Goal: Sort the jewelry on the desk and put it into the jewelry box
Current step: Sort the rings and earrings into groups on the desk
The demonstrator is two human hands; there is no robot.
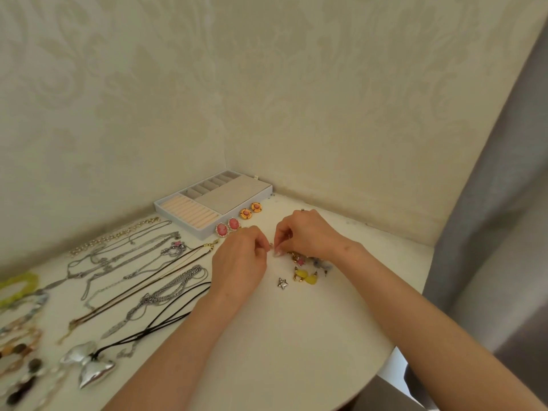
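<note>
Now, the jewelry box (pixel 189 230): a white tray at the back of the surface (pixel 296 336), set into the corner where the two patterned walls meet.
Box, left section: cream ring rolls (pixel 191 213) in rows, showing only their padding.
Box, back row: a line of small grey-lined compartments (pixel 209 185), each showing bare lining.
Box, right section: one wide flat compartment (pixel 234 193) with bare beige lining.
Beside the box: two pink oval earrings (pixel 227 226) and two orange round earrings (pixel 251 210) lie on the surface just along the front wall, outside it.
Left hand (pixel 237 259): back of the hand up, low over the surface, fingers curled inward. The tips pinch a small piece (pixel 270 247) that is too tiny to identify.
Right hand (pixel 305 232): reaches in from the right, back of the hand up, with a ring on one finger. Its curled fingers and thumb meet the left hand's tips on the same small piece.
Loose pile (pixel 311 261): mixed small earrings on the surface just beside the right hand. Yellow pieces (pixel 307 276) lie at its near edge and a silver star (pixel 282 283) sits slightly apart.
Necklaces (pixel 133 262): chains laid in rows on the surface, left of the left hand.
Bow pendant (pixel 89 369): silver, on a black cord, at the near left.
Bracelets (pixel 17 287): a yellow-green one at the far left edge, with beaded ones nearer the camera.
</note>
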